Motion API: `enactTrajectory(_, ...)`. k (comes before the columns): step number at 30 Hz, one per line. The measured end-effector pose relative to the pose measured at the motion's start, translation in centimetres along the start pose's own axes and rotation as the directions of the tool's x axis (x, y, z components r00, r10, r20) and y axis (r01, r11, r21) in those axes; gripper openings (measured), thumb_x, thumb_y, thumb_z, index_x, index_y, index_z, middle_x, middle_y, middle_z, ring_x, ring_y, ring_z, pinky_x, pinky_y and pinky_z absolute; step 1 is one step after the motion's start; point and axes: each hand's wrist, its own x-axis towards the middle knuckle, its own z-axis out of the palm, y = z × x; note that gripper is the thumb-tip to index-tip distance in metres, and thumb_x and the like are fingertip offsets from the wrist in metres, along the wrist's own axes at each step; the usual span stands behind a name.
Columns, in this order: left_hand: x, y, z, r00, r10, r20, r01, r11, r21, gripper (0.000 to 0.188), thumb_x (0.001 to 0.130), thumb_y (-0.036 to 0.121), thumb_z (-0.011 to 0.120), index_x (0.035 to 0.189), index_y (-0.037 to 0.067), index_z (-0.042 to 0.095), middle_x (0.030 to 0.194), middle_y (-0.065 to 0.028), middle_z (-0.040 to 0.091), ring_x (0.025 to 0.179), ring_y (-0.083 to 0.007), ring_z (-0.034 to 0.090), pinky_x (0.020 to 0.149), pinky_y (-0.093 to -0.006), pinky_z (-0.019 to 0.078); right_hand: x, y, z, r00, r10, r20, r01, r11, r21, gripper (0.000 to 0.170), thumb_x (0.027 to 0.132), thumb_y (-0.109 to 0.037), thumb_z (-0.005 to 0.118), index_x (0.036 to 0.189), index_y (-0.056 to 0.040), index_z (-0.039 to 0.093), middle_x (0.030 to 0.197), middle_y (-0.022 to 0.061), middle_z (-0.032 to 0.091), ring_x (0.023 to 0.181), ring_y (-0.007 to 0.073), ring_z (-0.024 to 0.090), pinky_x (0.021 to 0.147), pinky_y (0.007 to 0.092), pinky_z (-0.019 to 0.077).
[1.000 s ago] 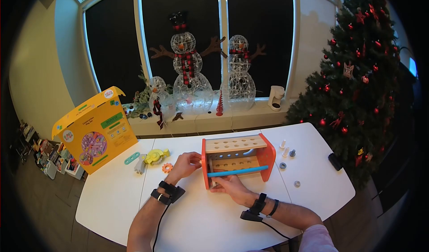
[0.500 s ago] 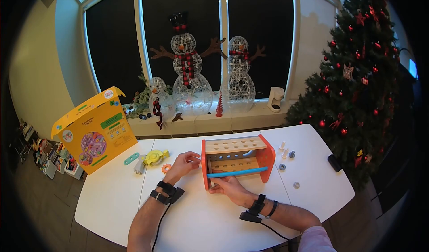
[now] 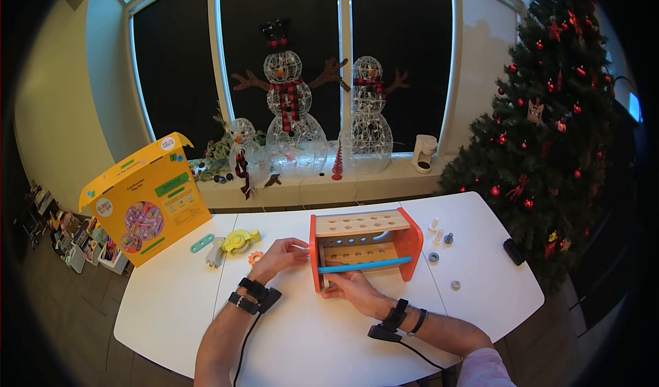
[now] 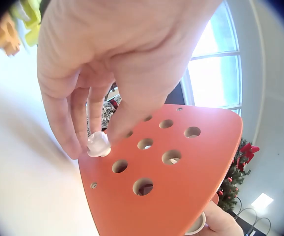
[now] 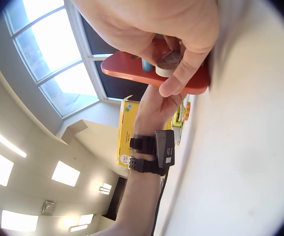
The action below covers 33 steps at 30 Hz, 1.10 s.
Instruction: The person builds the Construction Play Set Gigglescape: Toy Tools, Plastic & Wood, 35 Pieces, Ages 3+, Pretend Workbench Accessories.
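Observation:
A wooden toy toolbox with red end panels [image 3: 410, 246], holed wooden boards [image 3: 360, 220] and a blue bar handle [image 3: 367, 264] stands on the table. My left hand [image 3: 280, 257] is at the outer face of its left end panel. There, thumb and fingers pinch the white head of a toy bolt [image 4: 98, 144] at one of the panel's holes. My right hand [image 3: 357, 291] reaches under the blue handle to the inside of that same panel. Its thumb and fingers grip a pale piece with a rounded end [image 5: 165, 70], mostly hidden by the hand.
Right of the toolbox are white toy bolts [image 3: 434, 224], a grey bolt [image 3: 448, 237] and grey nuts [image 3: 455, 285]. To the left lie yellow toy parts [image 3: 240, 240], an orange gear [image 3: 255, 258] and a teal strip [image 3: 202, 243]. A yellow box [image 3: 147, 205] stands behind them.
The left hand's fingers shift and re-form slightly beside the left red panel. The right hand keeps its place inside the toolbox, and the toolbox stays put.

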Motion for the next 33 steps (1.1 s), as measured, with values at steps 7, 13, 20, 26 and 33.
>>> enactTrajectory(7,0.8,-0.9,-0.2,0.995,-0.092,-0.044,0.086,0.990,-0.110,0.034,0.104,0.004,0.072,0.137,-0.002,0.068,0.126,-0.0148,0.077,0.116,-0.0217,0.078,0.104,-0.0341,0.0633,0.0,0.1,-0.1,1.000,0.014,-0.018,-0.014,1.000,-0.004,0.037,0.114,-0.025,0.070,0.141,-0.0011,0.068,0.124,0.0110,0.075,0.102,0.0202,0.077,0.093,0.0336,0.0660)
enactTrajectory(13,1.0,-1.6,-0.3,0.999,-0.034,-0.039,0.031,0.998,-0.059,0.024,0.111,0.015,0.073,0.130,0.000,0.070,0.112,-0.0085,0.077,0.104,-0.0155,0.077,0.095,-0.0298,0.0642,0.1,0.3,-0.1,1.000,0.013,-0.018,-0.013,1.000,0.001,0.037,0.114,-0.026,0.070,0.142,-0.0016,0.068,0.124,0.0113,0.076,0.103,0.0203,0.077,0.094,0.0340,0.0659)
enactTrajectory(20,1.6,-2.3,0.0,0.996,-0.073,-0.041,0.070,0.995,-0.070,0.026,0.109,0.014,0.075,0.131,0.001,0.069,0.110,-0.0057,0.076,0.099,-0.0139,0.075,0.090,-0.0296,0.0627,0.2,0.5,-0.2,1.000,0.004,-0.012,-0.004,1.000,-0.009,0.036,0.113,-0.026,0.071,0.141,-0.0029,0.068,0.122,0.0102,0.076,0.103,0.0194,0.077,0.094,0.0337,0.0656)
enactTrajectory(26,1.9,-2.5,-0.2,0.985,0.167,-0.049,-0.161,0.981,0.112,0.042,0.095,-0.003,0.083,0.133,0.006,0.066,0.114,-0.0044,0.075,0.103,-0.0153,0.075,0.090,-0.0310,0.0633,0.2,0.5,0.0,1.000,-0.007,-0.003,0.007,1.000,-0.027,0.036,0.113,-0.023,0.072,0.143,-0.0033,0.067,0.122,0.0081,0.075,0.104,0.0178,0.076,0.095,0.0338,0.0656)
enactTrajectory(33,1.5,-2.0,0.3,0.980,0.181,-0.078,-0.166,0.972,0.164,0.039,0.097,-0.002,0.082,0.132,0.005,0.067,0.113,-0.0043,0.075,0.105,-0.0160,0.075,0.089,-0.0315,0.0636,0.2,0.6,0.1,0.997,-0.069,0.036,0.070,0.997,-0.018,0.038,0.112,-0.018,0.072,0.146,-0.0036,0.065,0.132,0.0061,0.072,0.116,0.0173,0.073,0.100,0.0341,0.0649)
